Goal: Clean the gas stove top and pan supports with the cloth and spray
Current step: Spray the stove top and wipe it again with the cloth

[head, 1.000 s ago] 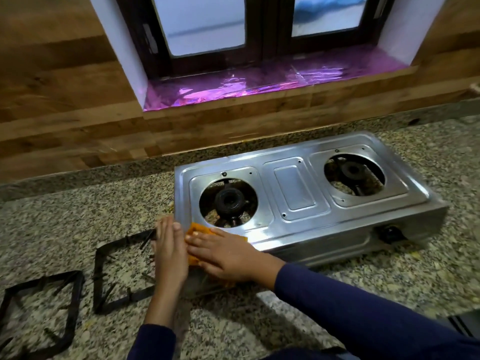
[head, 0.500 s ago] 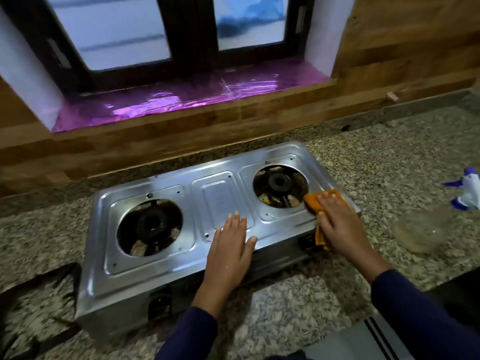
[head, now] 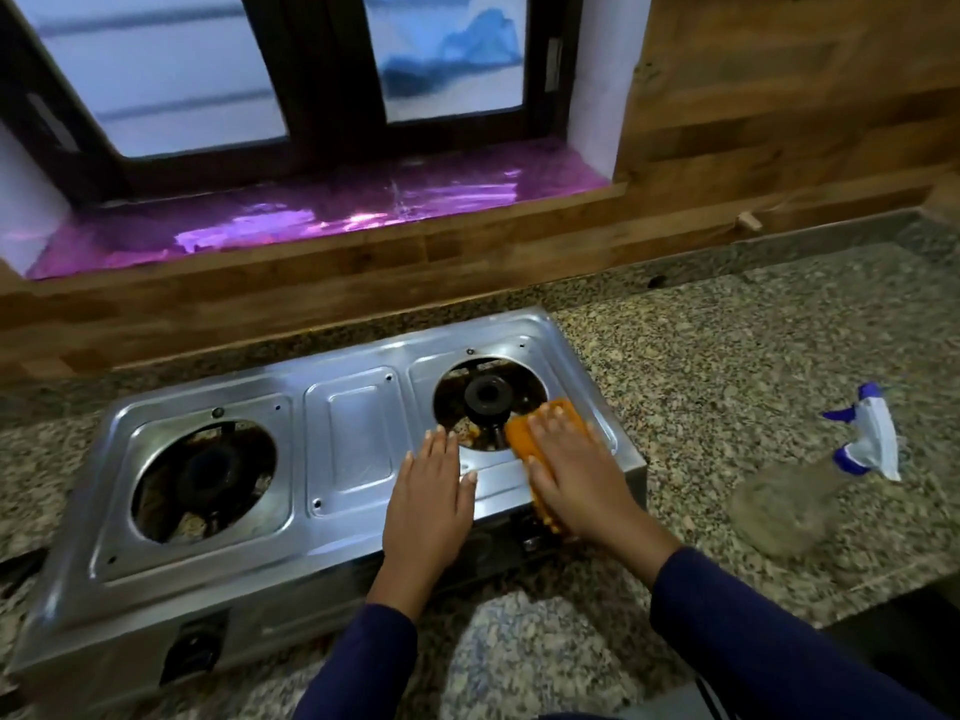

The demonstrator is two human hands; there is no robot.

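Where the cloth meets the burner well: the orange cloth (head: 565,412) overlaps the rim at 4 o'clock of the right burner (head: 487,396); a push toward 10 o'clock could drag its edge into the brown residue around the burner head and smear grime back onto the steel; I judge this the likeliest slip.
Stove top: the stove top (head: 353,433) appears to stand loose on the granite counter (head: 727,356); a hard stroke toward 3 o'clock might shift it; the flat left hand seems placed to prevent that.
Cloth tail: it hangs over the front edge at 6 o'clock; it could bunch and leave a strip unwiped.
Right hand: the right hand (head: 576,475) lies flat, fingers straight, pressing rather than clutching; the cloth sits under palm and fingers, showing past the fingertips at 12 o'clock and beside the thumb at 9 o'clock.
Left hand: the left hand (head: 428,491) is flat, holding nothing, at the right hand's 9 o'clock, on the steel.
Spray bottle: the spray bottle (head: 810,491) lies on its side at the stove's 3 o'clock, well apart.
Pan supports: not clearly in view.
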